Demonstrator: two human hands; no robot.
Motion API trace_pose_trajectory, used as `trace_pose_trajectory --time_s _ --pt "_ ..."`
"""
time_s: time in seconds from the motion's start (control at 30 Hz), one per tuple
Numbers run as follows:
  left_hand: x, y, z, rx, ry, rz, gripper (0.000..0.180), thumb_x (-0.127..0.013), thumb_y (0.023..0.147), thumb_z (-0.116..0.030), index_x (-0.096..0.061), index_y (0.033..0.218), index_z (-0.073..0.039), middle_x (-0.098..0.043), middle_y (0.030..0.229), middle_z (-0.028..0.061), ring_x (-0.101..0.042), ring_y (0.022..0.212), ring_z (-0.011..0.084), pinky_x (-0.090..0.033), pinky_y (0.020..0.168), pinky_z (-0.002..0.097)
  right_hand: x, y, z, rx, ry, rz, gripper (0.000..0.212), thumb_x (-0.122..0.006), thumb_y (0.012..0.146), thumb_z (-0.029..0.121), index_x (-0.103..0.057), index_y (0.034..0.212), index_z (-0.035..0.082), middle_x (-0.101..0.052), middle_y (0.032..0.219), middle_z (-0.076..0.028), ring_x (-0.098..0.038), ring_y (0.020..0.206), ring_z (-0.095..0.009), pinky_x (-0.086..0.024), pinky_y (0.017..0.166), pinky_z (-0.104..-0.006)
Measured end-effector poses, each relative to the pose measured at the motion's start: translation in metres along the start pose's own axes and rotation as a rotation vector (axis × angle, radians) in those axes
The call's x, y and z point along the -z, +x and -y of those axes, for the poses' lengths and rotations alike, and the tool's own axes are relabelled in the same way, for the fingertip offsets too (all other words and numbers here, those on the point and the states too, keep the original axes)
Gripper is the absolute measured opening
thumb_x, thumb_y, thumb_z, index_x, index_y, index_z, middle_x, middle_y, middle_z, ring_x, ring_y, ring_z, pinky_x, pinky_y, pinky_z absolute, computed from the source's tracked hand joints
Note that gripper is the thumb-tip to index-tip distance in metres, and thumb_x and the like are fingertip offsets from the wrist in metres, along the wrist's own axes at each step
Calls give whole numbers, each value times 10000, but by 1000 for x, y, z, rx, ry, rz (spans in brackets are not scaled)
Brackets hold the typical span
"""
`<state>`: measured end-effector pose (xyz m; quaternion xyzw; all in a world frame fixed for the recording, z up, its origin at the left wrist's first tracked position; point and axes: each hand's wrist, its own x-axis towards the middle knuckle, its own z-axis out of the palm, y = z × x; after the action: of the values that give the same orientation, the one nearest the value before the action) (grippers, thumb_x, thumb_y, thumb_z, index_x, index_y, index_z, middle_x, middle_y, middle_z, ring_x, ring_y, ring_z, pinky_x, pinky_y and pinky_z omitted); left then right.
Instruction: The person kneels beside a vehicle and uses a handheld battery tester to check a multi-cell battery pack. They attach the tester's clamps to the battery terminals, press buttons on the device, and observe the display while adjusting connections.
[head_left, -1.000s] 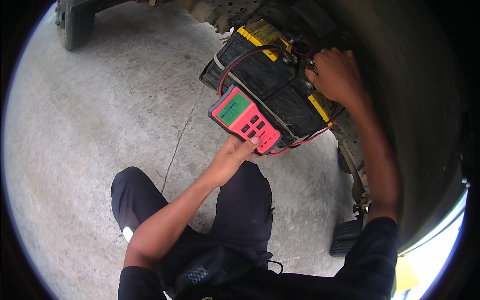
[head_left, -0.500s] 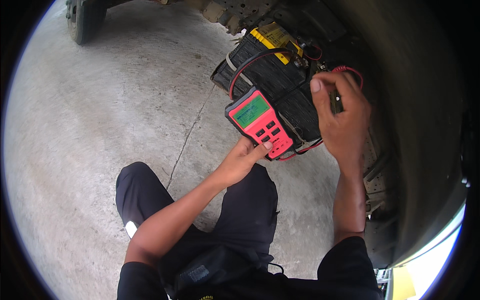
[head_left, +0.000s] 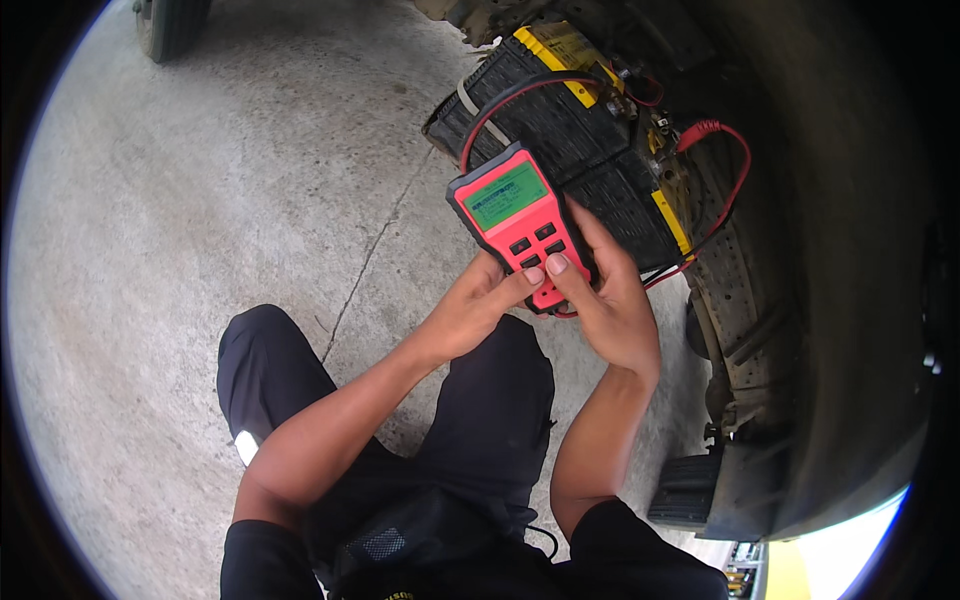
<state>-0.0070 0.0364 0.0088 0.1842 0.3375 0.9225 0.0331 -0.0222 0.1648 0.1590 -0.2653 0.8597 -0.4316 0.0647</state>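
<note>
Both of my hands hold a red and black battery tester (head_left: 540,215) with a lit green screen and several black buttons. My left hand (head_left: 480,305) wraps its lower left side, thumb on the front below the buttons. On the other side my right hand (head_left: 615,305) grips it, with the thumb at the lower right button. A red and black cable (head_left: 500,104) arches from the tester's top toward the terminals of a black battery (head_left: 545,125) with a yellow top edge. Nearer stands a second black battery (head_left: 620,215), partly hidden by the tester and my right hand. A red clamp (head_left: 697,133) sits at its terminals.
A vehicle's dark underside and frame (head_left: 745,310) run along the right, close to the batteries. A tire (head_left: 172,28) stands at the far left on the concrete floor (head_left: 200,200). My bent knees (head_left: 265,350) are below the tester.
My right hand has come down and left from above the battery terminals and taken hold of the tester. The red clamp and nearer battery's yellow edge now show. The left hand still holds the tester.
</note>
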Motion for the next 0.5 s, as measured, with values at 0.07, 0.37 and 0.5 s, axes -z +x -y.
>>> trace_pose_trajectory --time_s 0.07,0.37,0.5 --pt "2 -3 3 -6 3 -40 468 -618 1166 -317 -534 1537 -44 -678 1380 68 -649 1231 153 -544 1027 371 -2 2 -9 14 -33 10 614 -684 1117 167 -474 1652 -48 -676 1476 -150 -617 1333 -158 -471 1156 -329" --pt "6 -4 20 -57 28 -92 449 -602 1161 -324 -559 1528 -68 -677 1388 61 -663 1230 177 -537 1063 389 -10 -2 -18 7 -61 -22 612 -649 1113 131 -454 1664 -48 -623 1560 -201 -587 1430 -229 -438 1215 -369" --pt "1 -7 20 -38 33 -111 452 -612 1154 -324 -568 1517 -59 -681 1373 61 -656 1216 165 -537 1050 385 -11 -8 -20 -9 -35 -31 615 -651 1113 138 -454 1666 -46 -635 1545 -199 -592 1422 -227 -439 1210 -367"
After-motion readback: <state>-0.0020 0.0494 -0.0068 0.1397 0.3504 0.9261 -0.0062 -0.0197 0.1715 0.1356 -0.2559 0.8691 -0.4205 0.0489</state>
